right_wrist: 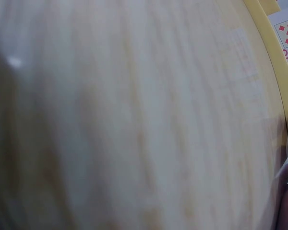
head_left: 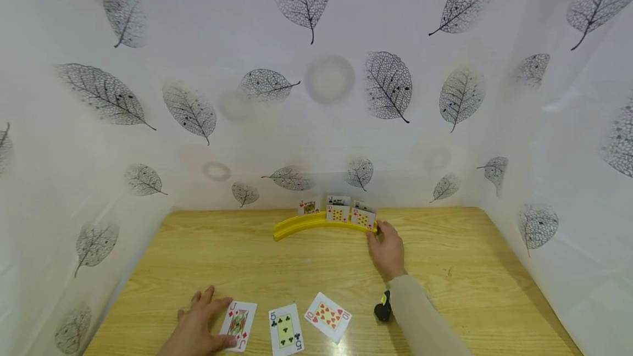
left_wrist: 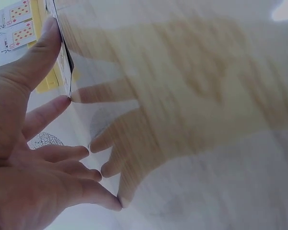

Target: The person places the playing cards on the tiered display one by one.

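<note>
Wooden table (head_left: 445,268), leaf-print sheeting behind. Left hand (head_left: 198,326) flat on tabletop, fingers spread, thumb + forefinger pinching edge of jack card (head_left: 239,323) at near edge. Beside it, face up: 5 of clubs (head_left: 286,330), then 10 of hearts (head_left: 328,316). Right hand (head_left: 387,249) at right end of yellow curved card rack (head_left: 296,225) near far edge, fingertips touching it; grip unclear. Cards upright in rack (head_left: 338,210).
</note>
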The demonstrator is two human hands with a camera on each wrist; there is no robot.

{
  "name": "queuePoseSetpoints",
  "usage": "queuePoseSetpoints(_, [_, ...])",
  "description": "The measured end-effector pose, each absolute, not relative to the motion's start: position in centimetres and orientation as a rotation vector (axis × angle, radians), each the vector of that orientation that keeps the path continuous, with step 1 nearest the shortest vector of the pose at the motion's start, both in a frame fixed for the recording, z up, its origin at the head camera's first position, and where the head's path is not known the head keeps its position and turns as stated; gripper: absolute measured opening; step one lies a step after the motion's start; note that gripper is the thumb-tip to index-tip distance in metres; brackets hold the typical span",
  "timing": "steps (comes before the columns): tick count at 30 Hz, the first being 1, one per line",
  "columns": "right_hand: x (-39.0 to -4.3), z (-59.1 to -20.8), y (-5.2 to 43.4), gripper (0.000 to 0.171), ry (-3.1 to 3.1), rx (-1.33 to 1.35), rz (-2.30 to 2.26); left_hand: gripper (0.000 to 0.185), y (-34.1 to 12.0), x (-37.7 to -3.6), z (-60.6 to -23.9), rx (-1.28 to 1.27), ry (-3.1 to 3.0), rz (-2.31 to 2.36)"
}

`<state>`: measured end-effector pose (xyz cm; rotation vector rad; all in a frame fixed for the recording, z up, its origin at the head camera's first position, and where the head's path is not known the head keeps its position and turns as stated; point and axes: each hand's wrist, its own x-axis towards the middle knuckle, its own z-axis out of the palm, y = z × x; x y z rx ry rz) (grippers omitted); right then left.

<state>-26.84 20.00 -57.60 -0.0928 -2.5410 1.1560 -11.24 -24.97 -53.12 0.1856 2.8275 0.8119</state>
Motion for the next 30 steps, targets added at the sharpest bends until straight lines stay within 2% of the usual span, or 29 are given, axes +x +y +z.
queuePoseSetpoints(7, [-26.7,-57.6,20.0,0.048,-2.552,-0.110,1.173,0.090,-25.0,-10.9,-53.2,0.206,2.831,0.883])
queuePoseSetpoints(12, [-26.7,-57.5,20.0,0.047,-2.536,-0.087,1.161,0.084,-24.8,-10.7,-53.3,0.176,2.848,0.994])
queuePoseSetpoints(15, [-26.7,-57.4,20.0,0.047,-2.533,-0.083,1.167,0.073,-24.5,-10.6,-53.4,0.181,2.911,1.030])
queuePoseSetpoints(22, [-26.8,-57.7,20.0,0.047,-2.538,-0.099,1.169,0.034,-23.4,-10.6,-53.7,0.238,3.124,1.089])
queuePoseSetpoints(30, [-27.0,-57.8,20.2,0.048,-2.540,-0.096,1.165,0.017,-24.1,-11.5,-52.5,0.276,2.823,1.429])
